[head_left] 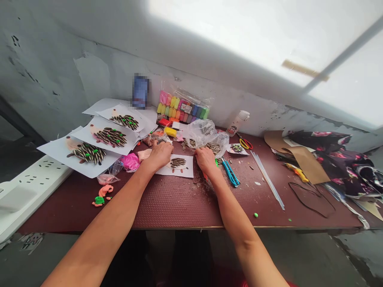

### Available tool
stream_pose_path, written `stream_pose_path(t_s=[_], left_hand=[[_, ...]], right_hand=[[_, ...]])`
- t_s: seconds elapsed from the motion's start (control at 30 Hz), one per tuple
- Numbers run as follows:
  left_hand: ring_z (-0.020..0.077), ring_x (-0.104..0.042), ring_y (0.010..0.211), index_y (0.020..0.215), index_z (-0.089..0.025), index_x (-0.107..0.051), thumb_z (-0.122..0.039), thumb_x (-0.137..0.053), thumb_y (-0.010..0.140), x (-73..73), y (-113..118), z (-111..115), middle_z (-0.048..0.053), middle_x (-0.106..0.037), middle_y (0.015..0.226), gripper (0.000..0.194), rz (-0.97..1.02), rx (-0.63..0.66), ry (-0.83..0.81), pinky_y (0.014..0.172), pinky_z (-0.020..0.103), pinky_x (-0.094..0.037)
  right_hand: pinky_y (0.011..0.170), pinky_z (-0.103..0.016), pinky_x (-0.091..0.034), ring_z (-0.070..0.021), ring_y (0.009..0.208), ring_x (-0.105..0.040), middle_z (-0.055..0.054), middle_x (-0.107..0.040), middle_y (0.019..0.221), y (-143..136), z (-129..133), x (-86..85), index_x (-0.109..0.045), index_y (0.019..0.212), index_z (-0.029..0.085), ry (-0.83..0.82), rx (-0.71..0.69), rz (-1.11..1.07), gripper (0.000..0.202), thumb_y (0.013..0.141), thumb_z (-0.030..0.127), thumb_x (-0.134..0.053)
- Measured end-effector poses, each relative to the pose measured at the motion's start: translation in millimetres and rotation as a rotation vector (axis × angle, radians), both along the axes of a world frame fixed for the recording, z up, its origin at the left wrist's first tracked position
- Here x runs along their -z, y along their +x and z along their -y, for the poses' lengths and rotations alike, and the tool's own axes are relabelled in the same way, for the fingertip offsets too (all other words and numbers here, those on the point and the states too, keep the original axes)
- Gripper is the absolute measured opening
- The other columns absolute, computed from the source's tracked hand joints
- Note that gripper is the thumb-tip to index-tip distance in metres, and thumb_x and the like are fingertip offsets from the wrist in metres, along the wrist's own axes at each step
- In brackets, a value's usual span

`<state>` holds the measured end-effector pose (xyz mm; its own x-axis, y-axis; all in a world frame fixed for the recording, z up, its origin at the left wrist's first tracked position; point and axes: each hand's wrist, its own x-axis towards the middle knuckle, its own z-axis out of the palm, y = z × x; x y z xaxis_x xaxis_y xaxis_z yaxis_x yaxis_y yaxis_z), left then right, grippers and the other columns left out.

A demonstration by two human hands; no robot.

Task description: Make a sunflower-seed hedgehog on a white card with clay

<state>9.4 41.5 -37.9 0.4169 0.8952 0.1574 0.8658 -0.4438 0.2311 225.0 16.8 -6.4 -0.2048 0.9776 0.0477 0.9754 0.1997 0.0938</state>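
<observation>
A white paper card lies on the table between my hands, with a patch of striped sunflower seeds stuck on a hedgehog shape. My left hand rests over the card's left edge, its fingers curled and their tips hidden. To the right of the card, my right hand is closed beside a clear plastic bag and a loose pile of sunflower seeds. What its fingertips hold cannot be made out. An orange item shows partly under that hand.
Finished hedgehog sheets lie left, near a white power strip. Behind are coloured clay packs and a bottle. Rightward lie a blue utility knife, scissors, glue sticks and a yellow glue gun.
</observation>
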Motion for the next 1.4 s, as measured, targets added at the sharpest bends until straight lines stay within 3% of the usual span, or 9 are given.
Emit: stream_pose_path(t_s=[0.33, 0.47, 0.63, 0.83, 1.07, 1.4], left_hand=[[0.0337, -0.063, 0.110, 0.096, -0.016, -0.072, -0.007, -0.048, 0.086, -1.7, 1, 2, 0.015, -0.072, 0.111, 0.028, -0.030, 0.007, -0.005, 0.099, 0.055, -0.041], [0.0331, -0.063, 0.108, 0.095, -0.016, -0.072, -0.005, -0.048, 0.084, -0.2, 2, 1, 0.015, -0.072, 0.109, 0.029, -0.038, -0.010, -0.004, 0.101, 0.057, -0.039], [0.0331, -0.063, 0.109, 0.094, -0.017, -0.072, -0.007, -0.047, 0.086, 2.6, 1, 0, 0.014, -0.072, 0.110, 0.028, -0.028, -0.010, 0.005, 0.100, 0.055, -0.040], [0.0326, -0.064, 0.107, 0.093, -0.018, -0.073, -0.009, -0.048, 0.086, 5.1, 1, -1, 0.013, -0.072, 0.109, 0.027, -0.030, -0.027, 0.022, 0.096, 0.052, -0.042], [0.0333, -0.064, 0.108, 0.094, -0.017, -0.073, -0.008, -0.048, 0.086, 4.0, 1, -1, 0.014, -0.072, 0.111, 0.028, -0.036, -0.017, 0.017, 0.096, 0.053, -0.042], [0.0330, -0.064, 0.107, 0.093, -0.017, -0.073, -0.006, -0.049, 0.084, 1.7, 1, 0, 0.015, -0.073, 0.109, 0.028, -0.017, -0.013, 0.007, 0.099, 0.054, -0.040]], right_hand=[[0.093, -0.036, -0.041, -0.0283, 0.107, -0.060, -0.021, -0.069, 0.113, -2, 3, -0.6, -0.069, 0.109, 0.010, 0.022, 0.056, -0.014, 0.029, 0.098, 0.010, -0.043], [0.086, -0.033, -0.043, -0.0245, 0.096, -0.064, -0.014, -0.073, 0.104, 3, 4, -0.3, -0.067, 0.112, 0.013, 0.125, 0.093, -0.316, 0.026, 0.098, 0.015, -0.045], [0.079, -0.027, -0.045, -0.0173, 0.081, -0.064, -0.003, -0.074, 0.088, 13, 4, 8.5, -0.072, 0.097, 0.018, 0.082, -0.019, -0.797, 0.021, 0.087, 0.017, -0.054], [0.066, -0.023, -0.041, -0.0125, 0.067, -0.055, 0.001, -0.067, 0.073, 23, 3, 18.1, -0.073, 0.081, 0.016, -0.048, -0.031, -1.006, 0.017, 0.074, 0.019, -0.058], [0.065, -0.023, -0.041, -0.0125, 0.066, -0.057, 0.000, -0.070, 0.073, 20, 7, 16.6, -0.076, 0.082, 0.017, -0.097, 0.007, -0.936, 0.017, 0.075, 0.020, -0.061], [0.070, -0.025, -0.039, -0.0188, 0.082, -0.065, -0.006, -0.077, 0.089, 9, 17, 3.3, -0.079, 0.089, 0.021, -0.069, 0.010, -0.358, 0.019, 0.085, 0.015, -0.061]])
